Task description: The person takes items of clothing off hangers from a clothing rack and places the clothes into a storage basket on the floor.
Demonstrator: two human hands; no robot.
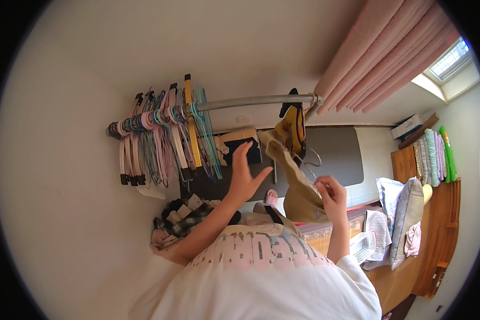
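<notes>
My right hand (pixel 332 194) pinches the edge of a khaki garment (pixel 300 200), which hangs down in front of my body. Beside its fingers, the metal hook of a hanger (pixel 316 154) sticks up at the garment's top; the rest of that hanger is hidden. My left hand (pixel 244 177) is raised to the left of the cloth, thumb and fingers apart, with nothing in it. Past the khaki garment, a yellow and black item (pixel 290 130) hangs at the right end of a metal rail (pixel 250 101).
Many empty hangers (pixel 168 138) crowd the rail's left part. Below them lies a heap of clothes (pixel 184 216). A cardboard box (pixel 234 140) with dark cloth stands behind my left hand. At right are pink curtains (pixel 378 58), a white basket (pixel 364 246), pillows (pixel 408 224) and folded textiles (pixel 429 154).
</notes>
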